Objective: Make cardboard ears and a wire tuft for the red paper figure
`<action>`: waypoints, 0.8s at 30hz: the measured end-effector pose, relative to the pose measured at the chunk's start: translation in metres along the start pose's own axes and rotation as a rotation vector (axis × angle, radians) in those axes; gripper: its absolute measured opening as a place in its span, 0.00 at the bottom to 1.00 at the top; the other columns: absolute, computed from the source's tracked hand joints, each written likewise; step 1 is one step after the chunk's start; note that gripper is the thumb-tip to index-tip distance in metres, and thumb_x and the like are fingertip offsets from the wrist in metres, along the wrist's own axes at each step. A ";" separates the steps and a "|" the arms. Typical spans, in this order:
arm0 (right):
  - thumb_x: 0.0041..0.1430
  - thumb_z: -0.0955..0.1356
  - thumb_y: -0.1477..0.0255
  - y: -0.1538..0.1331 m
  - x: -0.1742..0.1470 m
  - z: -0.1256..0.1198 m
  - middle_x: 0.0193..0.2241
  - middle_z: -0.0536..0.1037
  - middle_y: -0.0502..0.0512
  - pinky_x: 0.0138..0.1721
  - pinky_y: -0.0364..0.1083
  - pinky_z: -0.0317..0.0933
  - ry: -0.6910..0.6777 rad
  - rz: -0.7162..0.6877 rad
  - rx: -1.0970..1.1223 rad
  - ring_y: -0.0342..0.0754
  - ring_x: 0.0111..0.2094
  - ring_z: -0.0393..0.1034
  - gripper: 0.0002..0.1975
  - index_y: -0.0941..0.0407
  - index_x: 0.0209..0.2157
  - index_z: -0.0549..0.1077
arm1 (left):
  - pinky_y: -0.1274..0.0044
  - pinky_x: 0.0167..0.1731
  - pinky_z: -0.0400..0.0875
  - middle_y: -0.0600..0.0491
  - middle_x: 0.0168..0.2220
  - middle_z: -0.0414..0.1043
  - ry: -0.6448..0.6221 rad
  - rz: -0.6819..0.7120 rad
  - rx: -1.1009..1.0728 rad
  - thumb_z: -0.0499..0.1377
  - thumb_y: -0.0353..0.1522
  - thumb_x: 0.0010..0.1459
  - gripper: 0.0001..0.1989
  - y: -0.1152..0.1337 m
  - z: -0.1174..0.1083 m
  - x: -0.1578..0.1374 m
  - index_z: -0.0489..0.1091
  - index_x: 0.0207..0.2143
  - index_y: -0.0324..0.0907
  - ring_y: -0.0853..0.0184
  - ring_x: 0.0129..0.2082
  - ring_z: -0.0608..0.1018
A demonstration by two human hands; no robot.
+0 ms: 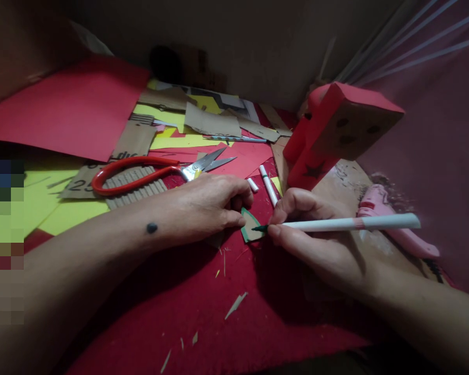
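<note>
A small piece of cardboard [251, 229], edged in green, lies on the dark red cloth. My left hand [214, 203] pinches its left side between thumb and curled fingers. A white felt-tip pen [331, 224] with a green tip is gripped in my right hand [312, 229]; its tip meets or hovers just over the cardboard's right part. Just beyond my hands lie a white pen cap [253, 184] and another white pen [268, 185]. Red-handled scissors [140, 177] rest past my left hand, blades partly spread.
A red paper-covered box figure [324, 135] with dark spots stands beyond my right hand. To the right lies a pink glue gun [394, 224]. Red paper [74, 104], yellow paper [42, 192] and cardboard pieces [211, 122] cover the back and left. Scraps [236, 306] dot the red cloth [203, 333].
</note>
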State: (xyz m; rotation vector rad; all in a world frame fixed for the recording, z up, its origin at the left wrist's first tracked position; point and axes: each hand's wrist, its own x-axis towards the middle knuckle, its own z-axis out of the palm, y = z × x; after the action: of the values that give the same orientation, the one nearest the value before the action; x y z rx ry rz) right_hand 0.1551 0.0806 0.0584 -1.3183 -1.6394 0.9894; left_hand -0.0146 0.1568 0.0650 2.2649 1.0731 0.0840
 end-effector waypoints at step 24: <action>0.51 0.68 0.77 0.010 -0.002 -0.006 0.17 0.69 0.45 0.17 0.37 0.54 0.053 0.055 0.168 0.38 0.18 0.62 0.05 0.56 0.24 0.68 | 0.79 0.27 0.64 0.58 0.29 0.75 0.195 -0.071 -0.242 0.58 0.34 0.53 0.07 -0.009 -0.004 -0.006 0.74 0.33 0.44 0.69 0.28 0.74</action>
State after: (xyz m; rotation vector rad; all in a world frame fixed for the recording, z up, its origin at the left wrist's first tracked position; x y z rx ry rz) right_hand 0.1640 0.0811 0.0515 -1.2714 -1.4543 1.0910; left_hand -0.0261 0.1584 0.0645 2.0307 1.1736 0.3910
